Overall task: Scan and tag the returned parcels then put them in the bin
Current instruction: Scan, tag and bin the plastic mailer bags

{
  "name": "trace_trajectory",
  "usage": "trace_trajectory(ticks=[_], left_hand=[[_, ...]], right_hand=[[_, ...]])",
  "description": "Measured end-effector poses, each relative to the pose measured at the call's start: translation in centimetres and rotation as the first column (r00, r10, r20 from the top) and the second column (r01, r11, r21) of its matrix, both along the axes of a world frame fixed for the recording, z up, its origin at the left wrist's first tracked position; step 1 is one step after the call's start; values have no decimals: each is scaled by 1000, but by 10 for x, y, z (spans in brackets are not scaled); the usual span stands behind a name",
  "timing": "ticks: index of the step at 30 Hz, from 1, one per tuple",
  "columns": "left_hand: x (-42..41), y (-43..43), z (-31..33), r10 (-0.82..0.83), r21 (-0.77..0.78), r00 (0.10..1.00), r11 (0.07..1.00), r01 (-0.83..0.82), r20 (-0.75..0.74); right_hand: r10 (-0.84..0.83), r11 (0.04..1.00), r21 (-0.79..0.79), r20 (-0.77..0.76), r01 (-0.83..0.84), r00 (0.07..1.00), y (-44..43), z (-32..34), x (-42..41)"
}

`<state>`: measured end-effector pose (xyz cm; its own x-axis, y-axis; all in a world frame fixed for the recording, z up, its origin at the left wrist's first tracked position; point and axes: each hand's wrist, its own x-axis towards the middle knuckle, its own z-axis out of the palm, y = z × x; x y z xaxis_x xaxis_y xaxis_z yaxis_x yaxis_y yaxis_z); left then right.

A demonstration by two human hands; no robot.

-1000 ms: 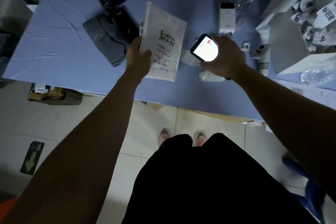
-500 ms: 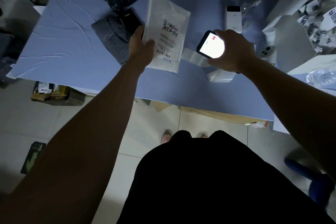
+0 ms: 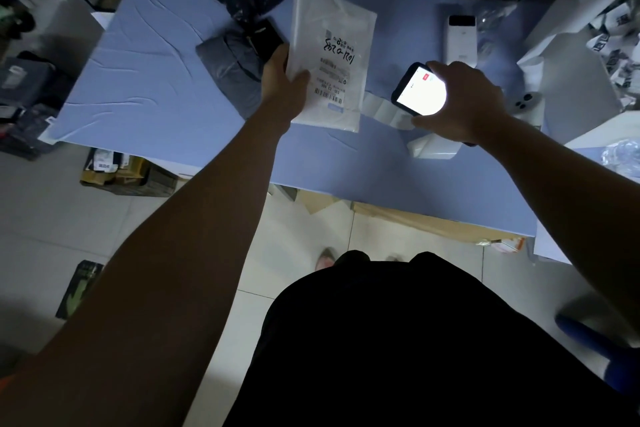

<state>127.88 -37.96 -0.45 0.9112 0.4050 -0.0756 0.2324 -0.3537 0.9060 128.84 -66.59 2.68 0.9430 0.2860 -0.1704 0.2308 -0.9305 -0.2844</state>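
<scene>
Parcel (image 3: pixel 332 45), white and labelled, gripped by left hand (image 3: pixel 282 87) above the table (image 3: pixel 156 80), with lit phone (image 3: pixel 419 90) clasped in right hand (image 3: pixel 464 100) above the same table.

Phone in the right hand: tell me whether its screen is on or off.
On. The phone, gripped by the right hand, shows a glowing white screen with a small red patch near its top.

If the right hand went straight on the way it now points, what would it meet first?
Probably the parcel in the left hand: the right hand, gripping the phone, points toward its right edge, though depth is unclear.
</scene>
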Motion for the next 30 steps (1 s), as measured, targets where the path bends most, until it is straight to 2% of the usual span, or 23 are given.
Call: trace_trajectory(ticks=[8, 23, 26, 30], left_hand=[[3, 10, 0, 50, -70, 999, 996, -51, -12], [6, 13, 9, 42, -84, 999, 996, -43, -9], [4, 13, 5, 51, -103, 998, 993, -53, -27], [2, 6, -25, 39, -71, 987, 996, -50, -154]], right_hand=[[67, 997, 42, -12, -66, 998, 5, -2, -10], [34, 999, 18, 13, -34, 999, -3, -1, -8], [-26, 996, 85, 6, 26, 1000, -8, -8, -7], [-279, 944, 181, -3, 275, 960, -26, -30, -11]])
